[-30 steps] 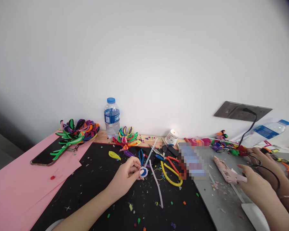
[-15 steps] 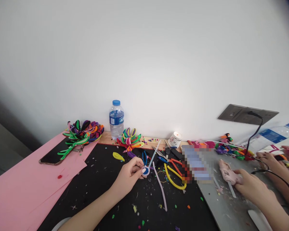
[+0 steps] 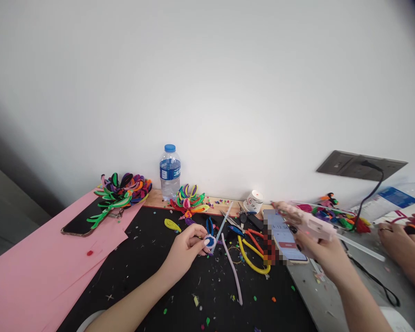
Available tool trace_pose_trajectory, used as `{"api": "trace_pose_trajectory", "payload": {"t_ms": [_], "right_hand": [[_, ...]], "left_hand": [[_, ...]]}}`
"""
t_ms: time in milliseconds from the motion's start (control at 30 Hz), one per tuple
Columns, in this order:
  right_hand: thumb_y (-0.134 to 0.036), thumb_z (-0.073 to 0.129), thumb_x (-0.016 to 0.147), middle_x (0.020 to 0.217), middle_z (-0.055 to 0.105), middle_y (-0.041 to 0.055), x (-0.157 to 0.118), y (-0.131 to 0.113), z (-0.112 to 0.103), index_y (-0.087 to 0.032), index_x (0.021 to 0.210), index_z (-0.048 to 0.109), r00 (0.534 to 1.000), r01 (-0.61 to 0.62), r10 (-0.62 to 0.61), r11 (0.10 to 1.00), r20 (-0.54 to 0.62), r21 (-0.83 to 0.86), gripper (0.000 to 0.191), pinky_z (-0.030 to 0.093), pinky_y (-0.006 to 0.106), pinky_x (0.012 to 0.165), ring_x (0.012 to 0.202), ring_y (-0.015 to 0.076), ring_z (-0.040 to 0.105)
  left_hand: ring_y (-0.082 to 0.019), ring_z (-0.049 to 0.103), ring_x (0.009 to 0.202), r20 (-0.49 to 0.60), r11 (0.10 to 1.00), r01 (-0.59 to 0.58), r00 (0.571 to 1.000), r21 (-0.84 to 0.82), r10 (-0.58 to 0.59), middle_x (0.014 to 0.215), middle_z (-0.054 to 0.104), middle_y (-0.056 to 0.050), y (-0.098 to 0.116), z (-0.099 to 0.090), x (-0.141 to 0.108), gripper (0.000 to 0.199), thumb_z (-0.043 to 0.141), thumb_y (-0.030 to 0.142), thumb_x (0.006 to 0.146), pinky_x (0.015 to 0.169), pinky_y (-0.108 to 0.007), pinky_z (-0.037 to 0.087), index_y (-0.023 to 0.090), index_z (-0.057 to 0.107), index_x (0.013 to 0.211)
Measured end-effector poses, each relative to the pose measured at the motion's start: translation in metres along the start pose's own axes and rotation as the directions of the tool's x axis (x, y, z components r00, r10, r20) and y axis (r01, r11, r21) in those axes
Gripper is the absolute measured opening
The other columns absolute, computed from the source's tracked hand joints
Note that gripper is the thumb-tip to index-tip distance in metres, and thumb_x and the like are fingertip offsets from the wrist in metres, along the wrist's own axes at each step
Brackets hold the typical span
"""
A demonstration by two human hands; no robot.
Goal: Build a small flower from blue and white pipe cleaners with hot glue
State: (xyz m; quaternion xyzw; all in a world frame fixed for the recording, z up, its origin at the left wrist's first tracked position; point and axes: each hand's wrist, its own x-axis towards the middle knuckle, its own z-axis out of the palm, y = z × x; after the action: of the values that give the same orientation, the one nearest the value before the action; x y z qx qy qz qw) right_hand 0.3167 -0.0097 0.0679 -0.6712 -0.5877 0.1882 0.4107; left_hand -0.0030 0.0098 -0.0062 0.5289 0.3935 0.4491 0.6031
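My left hand [image 3: 188,246] is closed, pinching a small pipe-cleaner piece [image 3: 210,241] with a blue centre, a pale ring and a blue loop standing up. In my right hand [image 3: 320,251] is a pale pink glue gun [image 3: 311,222], raised over the grey board with its nozzle toward the left and a clear glue stick [image 3: 363,246] out of its back. Near my left hand lie a lilac pipe cleaner [image 3: 232,272], a pale blue strip [image 3: 222,223] and a yellow looped pipe cleaner [image 3: 173,225]. Between both hands are scissors with yellow handles [image 3: 251,260] and orange-handled pliers [image 3: 255,240].
A water bottle [image 3: 170,173] stands by the wall beside a pipe-cleaner bundle [image 3: 189,199]. A larger bundle [image 3: 127,193] rests over a dark phone [image 3: 81,221]. Right of the scissors lies a lit phone [image 3: 287,237]. A paper cup [image 3: 253,201] and another person's hand [image 3: 396,237] are farther right.
My right hand has lifted the glue gun off the grey board and swung it up and left, turning its nozzle leftward. My left hand keeps its pinch. The view has shifted slightly.
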Motion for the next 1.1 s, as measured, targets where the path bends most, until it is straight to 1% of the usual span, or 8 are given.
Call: {"api": "trace_pose_trajectory", "payload": {"t_ms": [67,100,200,333,400,500,700,1100], "right_hand": [[-0.04,0.06,0.069,0.062,0.062,0.0047,0.002,-0.006,0.017,-0.016,0.087,0.059,0.986,-0.047,0.024,0.989,0.163,0.138,0.03,0.045,0.029,0.05,0.054,0.0188,0.055],[-0.042,0.059,0.071,0.059,0.06,0.0041,0.002,-0.008,0.025,-0.016,0.082,0.059,0.968,-0.069,0.018,0.978,0.252,0.195,0.029,0.044,0.029,0.049,0.052,0.0172,0.053],[-0.047,0.057,0.073,0.055,0.057,0.0032,-0.001,-0.011,0.048,-0.015,0.073,0.058,0.872,-0.146,-0.013,0.947,0.489,0.286,0.032,0.038,0.025,0.044,0.046,0.0132,0.048],[-0.048,0.061,0.069,0.052,0.055,-0.0001,-0.013,-0.006,0.071,-0.014,0.075,0.058,0.774,-0.264,0.013,0.915,0.633,0.304,0.034,0.028,0.02,0.037,0.038,0.0072,0.039],[-0.047,0.063,0.068,0.052,0.056,-0.0008,-0.019,-0.002,0.078,-0.014,0.079,0.057,0.749,-0.296,0.015,0.902,0.662,0.314,0.035,0.028,0.018,0.036,0.037,0.0059,0.038],[-0.047,0.064,0.067,0.053,0.059,-0.0001,-0.025,0.006,0.084,-0.014,0.075,0.054,0.743,-0.298,-0.002,0.895,0.669,0.333,0.035,0.03,0.018,0.035,0.035,0.0054,0.039],[-0.045,0.064,0.069,0.055,0.061,0.0013,-0.025,0.011,0.086,-0.013,0.077,0.054,0.699,-0.31,-0.022,0.891,0.715,0.331,0.034,0.034,0.019,0.035,0.034,0.0056,0.041],[-0.043,0.063,0.069,0.055,0.06,0.0011,-0.028,0.007,0.087,-0.013,0.07,0.055,0.687,-0.309,-0.032,0.891,0.726,0.332,0.031,0.032,0.019,0.035,0.035,0.005,0.04]], "left_hand": [[-0.014,0.061,0.064,-0.001,1.0,0.008,1.0,-0.012,-0.008,0.076,0.057,0.0,0.001,0.0,0.0,0.017,0.059,0.027,0.073,0.059,-0.025,0.049,0.018,0.049,0.083],[-0.014,0.062,0.064,0.001,1.0,0.01,1.0,-0.019,-0.01,0.076,0.058,0.0,0.001,0.0,0.0,0.017,0.059,0.027,0.073,0.059,-0.025,0.048,0.018,0.049,0.083],[-0.014,0.062,0.064,0.013,0.999,0.018,1.0,-0.033,-0.017,0.076,0.058,0.0,0.002,0.001,0.0,0.017,0.06,0.026,0.073,0.059,-0.026,0.048,0.018,0.05,0.083],[-0.015,0.063,0.065,0.035,1.0,0.002,0.999,-0.012,-0.001,0.075,0.06,0.0,0.001,0.002,-0.002,0.013,0.059,0.024,0.074,0.06,-0.026,0.048,0.017,0.051,0.082],[-0.015,0.063,0.065,0.055,1.0,-0.007,0.998,0.004,0.007,0.075,0.061,0.0,-0.001,0.002,-0.003,0.011,0.058,0.023,0.075,0.062,-0.027,0.049,0.017,0.052,0.083],[-0.016,0.063,0.066,0.094,1.0,-0.008,0.996,0.02,0.006,0.074,0.062,-0.001,-0.002,0.003,-0.004,0.012,0.058,0.024,0.075,0.063,-0.028,0.05,0.017,0.053,0.083],[-0.015,0.062,0.064,0.124,1.0,-0.002,0.992,0.014,0.0,0.072,0.062,-0.001,-0.001,0.004,-0.005,0.009,0.058,0.022,0.075,0.062,-0.027,0.05,0.016,0.054,0.081],[-0.015,0.062,0.064,0.154,1.0,-0.004,0.988,0.0,0.004,0.071,0.062,-0.001,-0.001,0.006,-0.007,0.007,0.058,0.02,0.076,0.062,-0.027,0.049,0.016,0.054,0.082]]}}
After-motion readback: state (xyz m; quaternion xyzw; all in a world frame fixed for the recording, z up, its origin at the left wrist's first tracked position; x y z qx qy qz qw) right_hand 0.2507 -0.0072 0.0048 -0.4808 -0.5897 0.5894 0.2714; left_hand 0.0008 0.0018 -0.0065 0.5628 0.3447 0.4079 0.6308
